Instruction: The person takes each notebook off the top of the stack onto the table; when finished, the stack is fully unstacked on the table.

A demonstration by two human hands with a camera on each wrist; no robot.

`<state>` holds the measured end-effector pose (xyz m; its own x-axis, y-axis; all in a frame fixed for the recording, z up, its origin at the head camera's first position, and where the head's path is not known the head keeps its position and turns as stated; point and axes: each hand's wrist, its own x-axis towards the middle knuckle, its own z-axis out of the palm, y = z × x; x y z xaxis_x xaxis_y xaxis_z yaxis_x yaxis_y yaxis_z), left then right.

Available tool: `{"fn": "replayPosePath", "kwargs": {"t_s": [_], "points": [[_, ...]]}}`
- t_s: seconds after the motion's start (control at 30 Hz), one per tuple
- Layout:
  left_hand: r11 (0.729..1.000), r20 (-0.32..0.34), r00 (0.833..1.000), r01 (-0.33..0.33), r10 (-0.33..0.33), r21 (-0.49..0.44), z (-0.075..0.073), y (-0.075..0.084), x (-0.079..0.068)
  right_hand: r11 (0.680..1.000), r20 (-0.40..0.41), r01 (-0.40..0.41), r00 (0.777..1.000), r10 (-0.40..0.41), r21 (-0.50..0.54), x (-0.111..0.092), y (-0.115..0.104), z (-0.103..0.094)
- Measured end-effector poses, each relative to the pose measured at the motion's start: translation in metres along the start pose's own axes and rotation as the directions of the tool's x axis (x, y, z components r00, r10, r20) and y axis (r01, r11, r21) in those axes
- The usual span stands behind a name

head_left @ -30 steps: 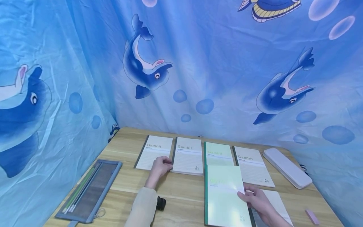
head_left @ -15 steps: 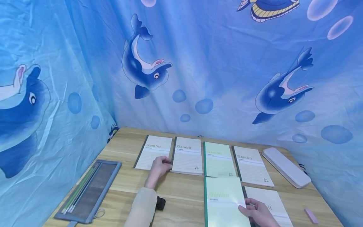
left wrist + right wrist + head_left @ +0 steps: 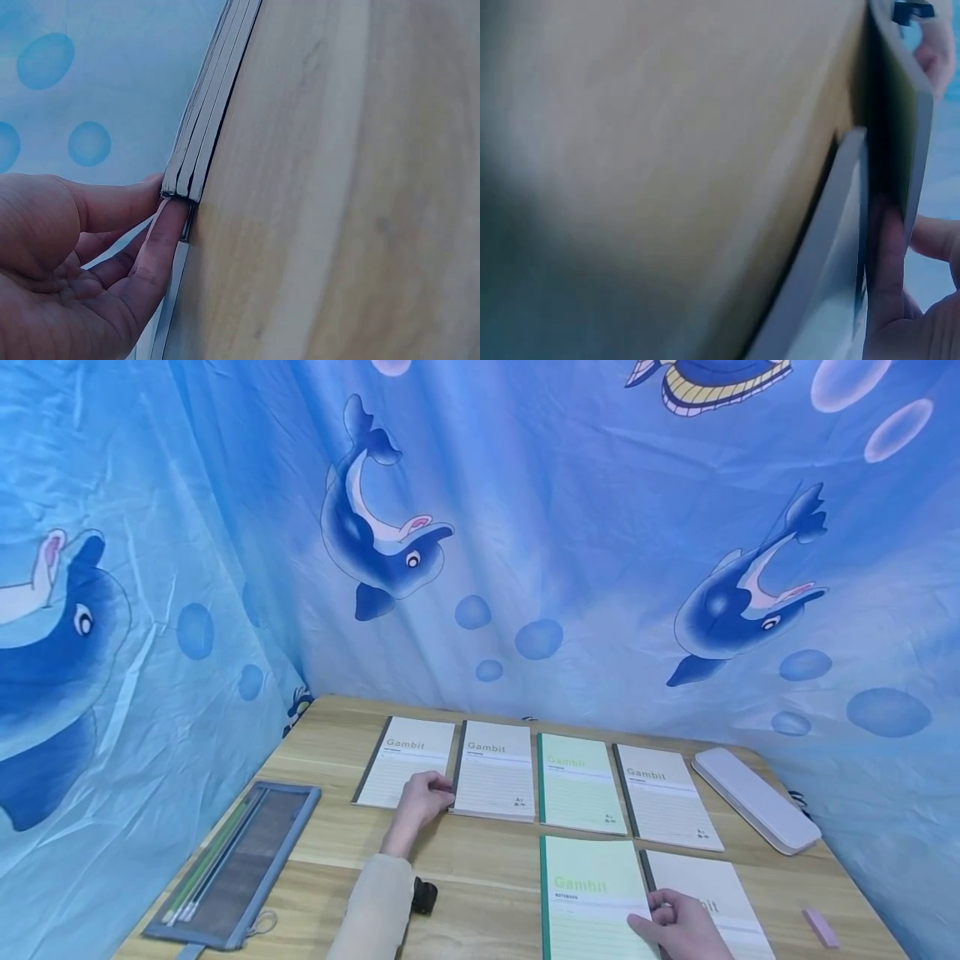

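Note:
My right hand [image 3: 684,927] pinches the right edge of a pale green notebook [image 3: 588,893] with a green spine, thumb on the cover. In the right wrist view fingers [image 3: 889,262] reach behind this raised notebook [image 3: 911,142]. A white notebook [image 3: 712,902] lies partly behind that hand. My left hand [image 3: 426,797] grips the lower left corner of a white notebook pile [image 3: 493,777]. The left wrist view shows thumb and index finger at the corner of several stacked notebooks [image 3: 206,120]. Another white notebook [image 3: 408,760] lies left of it.
A green notebook [image 3: 581,785] and a white notebook [image 3: 663,797] continue the back row. A white case [image 3: 756,800] is at far right, a pink eraser [image 3: 821,928] nearer. A mesh pencil pouch [image 3: 262,860] with pencils lies left. Dolphin-print curtains [image 3: 487,527] surround the wooden table [image 3: 480,893].
My right hand has drawn the pale green notebook toward me, uncovering the green notebook in the back row and more of the white one beside it. My left hand stays in place.

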<state>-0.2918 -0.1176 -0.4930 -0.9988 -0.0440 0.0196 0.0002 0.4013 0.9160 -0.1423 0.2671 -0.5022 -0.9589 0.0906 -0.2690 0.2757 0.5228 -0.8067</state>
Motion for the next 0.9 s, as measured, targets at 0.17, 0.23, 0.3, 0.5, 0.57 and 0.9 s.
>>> {"fn": "replayPosePath", "kwargs": {"t_s": [0.17,0.23,0.3,0.5,0.57,0.9], "points": [[1.0,-0.001,1.0,-0.01,0.01,0.006,0.001,-0.003,0.001,0.975,-0.049,0.041,0.997,-0.053,-0.218,0.001,-0.006,0.003],[1.0,-0.004,1.0,-0.009,0.009,0.006,0.001,-0.003,0.001,0.961,-0.046,0.048,0.997,-0.062,-0.272,0.001,-0.008,0.003],[1.0,-0.006,1.0,-0.009,0.009,0.007,0.001,-0.003,0.002,0.949,-0.042,0.054,0.997,-0.07,-0.312,0.001,-0.009,0.003],[1.0,-0.006,1.0,-0.005,0.005,0.011,0.001,-0.002,0.003,0.91,-0.036,0.095,0.992,-0.12,-0.403,0.001,-0.013,0.003],[1.0,-0.006,1.0,0.002,-0.002,0.008,0.001,-0.002,0.003,0.897,-0.034,0.112,0.99,-0.14,-0.427,0.0,-0.014,0.003],[1.0,-0.002,1.0,-0.005,0.005,0.012,0.001,-0.002,0.001,0.857,-0.031,0.136,0.984,-0.175,-0.497,-0.002,-0.019,0.004]]}}
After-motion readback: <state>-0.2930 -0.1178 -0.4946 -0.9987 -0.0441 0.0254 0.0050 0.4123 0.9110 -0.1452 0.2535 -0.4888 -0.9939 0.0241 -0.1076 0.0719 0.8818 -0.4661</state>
